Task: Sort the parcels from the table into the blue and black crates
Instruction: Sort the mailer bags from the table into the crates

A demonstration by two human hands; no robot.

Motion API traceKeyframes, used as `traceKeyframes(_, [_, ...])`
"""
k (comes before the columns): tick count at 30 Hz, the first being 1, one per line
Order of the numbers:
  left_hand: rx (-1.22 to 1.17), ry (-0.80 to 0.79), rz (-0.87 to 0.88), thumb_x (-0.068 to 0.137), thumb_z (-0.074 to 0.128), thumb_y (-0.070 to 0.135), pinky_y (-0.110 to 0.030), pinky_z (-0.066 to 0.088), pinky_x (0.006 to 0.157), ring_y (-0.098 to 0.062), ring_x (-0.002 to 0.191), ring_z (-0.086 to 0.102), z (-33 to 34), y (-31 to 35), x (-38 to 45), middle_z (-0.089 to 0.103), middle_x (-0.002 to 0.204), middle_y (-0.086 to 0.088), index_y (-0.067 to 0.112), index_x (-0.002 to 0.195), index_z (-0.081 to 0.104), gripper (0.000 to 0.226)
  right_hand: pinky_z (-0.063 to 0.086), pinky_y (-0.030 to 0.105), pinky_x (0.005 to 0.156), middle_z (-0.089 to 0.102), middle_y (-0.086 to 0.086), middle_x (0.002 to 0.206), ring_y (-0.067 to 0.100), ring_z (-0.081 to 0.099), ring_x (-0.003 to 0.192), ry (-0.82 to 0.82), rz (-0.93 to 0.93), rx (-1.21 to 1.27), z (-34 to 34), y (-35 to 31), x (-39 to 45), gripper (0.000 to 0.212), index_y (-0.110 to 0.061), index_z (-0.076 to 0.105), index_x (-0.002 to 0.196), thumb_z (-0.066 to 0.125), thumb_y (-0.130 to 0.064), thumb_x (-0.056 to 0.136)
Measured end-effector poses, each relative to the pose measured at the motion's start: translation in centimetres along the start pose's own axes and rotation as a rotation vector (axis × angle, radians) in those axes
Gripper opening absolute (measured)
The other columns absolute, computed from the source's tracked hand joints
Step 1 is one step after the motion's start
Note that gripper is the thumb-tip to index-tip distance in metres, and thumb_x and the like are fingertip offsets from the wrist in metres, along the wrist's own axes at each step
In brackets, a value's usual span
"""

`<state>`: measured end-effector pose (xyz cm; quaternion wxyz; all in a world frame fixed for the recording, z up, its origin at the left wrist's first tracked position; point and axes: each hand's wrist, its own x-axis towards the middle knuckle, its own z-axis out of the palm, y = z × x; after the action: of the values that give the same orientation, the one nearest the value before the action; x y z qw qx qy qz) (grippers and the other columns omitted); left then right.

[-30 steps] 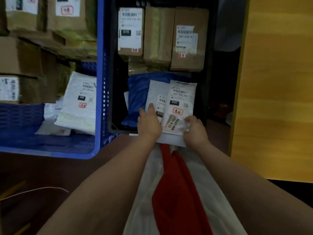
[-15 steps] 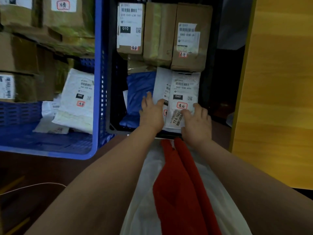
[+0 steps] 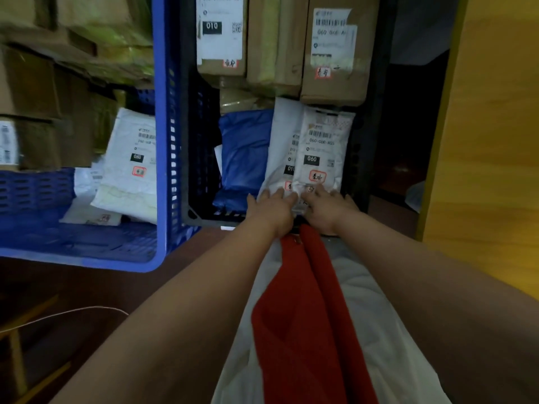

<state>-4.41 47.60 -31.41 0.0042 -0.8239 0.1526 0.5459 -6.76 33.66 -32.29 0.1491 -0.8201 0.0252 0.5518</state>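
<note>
Both hands reach into the near end of the black crate (image 3: 186, 118). Left hand (image 3: 269, 209) lies flat, fingers straight, pressing on the lower edge of a white mailer (image 3: 281, 147) that is partly covered by a second one. Right hand (image 3: 328, 207) also flat, fingers extended, pressing the bottom edge of the top mailer (image 3: 322, 150), label "060" with a red stamp below it. Neither hand curls round anything. The hands sit just beside each other, thumbs near the seam between the two mailers.

Top mailer lies along the crate's right wall, overlapping the other mailer's right side. Left of both, touching, a blue bag (image 3: 245, 153). At the far end of the crate, three cardboard boxes side by side: one labelled "010" (image 3: 220, 36), a plain one (image 3: 274, 45), one labelled "060" (image 3: 334, 51).

Blue crate (image 3: 160, 141) stands against the black crate's left side. Inside it: cardboard boxes (image 3: 43, 91) at the far end, a white mailer (image 3: 131, 158) leaning on other white parcels nearer the front.

A wooden panel (image 3: 490, 135) rises to the right. A red and white garment (image 3: 306, 316) hangs between the forearms.
</note>
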Motion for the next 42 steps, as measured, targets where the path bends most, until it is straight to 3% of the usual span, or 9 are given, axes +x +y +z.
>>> traceKeyframes(4, [0.017, 0.076, 0.007, 0.1, 0.041, 0.039, -0.062, 0.006, 0.115, -0.031, 0.146, 0.013, -1.1, 0.7, -3.6, 0.021, 0.158, -0.007, 0.025, 0.153, 0.015, 0.061, 0.02, 0.048, 0.116, 0.021, 0.01, 0.158, 0.035, 0.025, 0.141, 0.132, 0.024, 0.057, -0.3, -0.6, -3.9, 0.057, -0.026, 0.026, 0.15, 0.041, -0.041, 0.098])
traceKeyframes(8, [0.0, 0.195, 0.03, 0.099, 0.044, 0.035, -0.06, 0.008, 0.115, -0.031, 0.144, 0.018, -3.2, 1.8, -7.2, 0.026, 0.155, -0.009, 0.019, 0.152, 0.019, 0.061, 0.033, 0.04, 0.104, 0.044, 0.013, 0.141, 0.034, 0.042, 0.126, 0.309, 0.05, 0.087, -1.6, -1.1, -8.2, 0.05, -0.018, 0.04, 0.143, 0.044, -0.036, 0.096])
traceKeyframes(17, [0.145, 0.466, 0.259, 0.1, 0.043, 0.031, -0.052, 0.021, 0.112, -0.028, 0.139, 0.026, -9.6, 6.1, -12.6, 0.032, 0.151, -0.008, 0.018, 0.148, 0.029, 0.052, 0.033, 0.039, 0.104, 0.046, 0.009, 0.137, 0.029, 0.037, 0.13, 0.664, 0.08, 0.088, -5.0, -1.0, -15.7, 0.043, -0.017, 0.043, 0.135, 0.04, -0.04, 0.099])
traceKeyframes(25, [0.273, 0.561, 0.49, 0.099, 0.047, 0.027, -0.044, 0.032, 0.108, -0.03, 0.135, 0.031, -11.9, 12.4, -14.7, 0.036, 0.145, -0.011, 0.017, 0.145, 0.036, 0.048, 0.033, 0.04, 0.105, 0.047, 0.007, 0.137, 0.029, 0.037, 0.131, 0.856, 0.199, 0.17, -5.0, 3.4, -21.0, 0.042, -0.023, 0.041, 0.137, 0.033, -0.044, 0.102])
traceKeyframes(33, [0.408, 0.642, 0.47, 0.102, 0.043, 0.031, -0.048, 0.034, 0.109, -0.03, 0.14, 0.026, -12.9, 20.6, -16.8, 0.031, 0.151, -0.009, 0.018, 0.148, 0.031, 0.05, 0.029, 0.041, 0.11, 0.043, 0.007, 0.144, 0.027, 0.031, 0.138, 1.004, 0.24, 0.227, -4.7, 11.4, -26.7, 0.049, -0.022, 0.035, 0.146, 0.03, -0.046, 0.102])
traceKeyframes(36, [0.463, 0.62, 0.495, 0.102, 0.044, 0.033, -0.049, 0.03, 0.112, -0.03, 0.143, 0.023, -10.8, 26.8, -17.2, 0.025, 0.155, -0.008, 0.019, 0.151, 0.027, 0.053, 0.027, 0.042, 0.112, 0.039, 0.006, 0.148, 0.027, 0.027, 0.142, 1.014, 0.236, 0.223, -3.0, 16.8, -29.5, 0.052, -0.023, 0.031, 0.148, 0.036, -0.045, 0.101])
traceKeyframes(42, [0.509, 0.718, 0.567, 0.1, 0.048, 0.038, -0.049, 0.031, 0.112, -0.031, 0.144, 0.022, -9.8, 41.3, -19.6, 0.024, 0.155, -0.01, 0.018, 0.152, 0.025, 0.06, 0.026, 0.045, 0.113, 0.033, 0.009, 0.152, 0.03, 0.024, 0.143, 1.07, 0.428, 0.234, -0.3, 30.9, -38.5, 0.059, -0.02, 0.024, 0.151, 0.038, -0.047, 0.1])
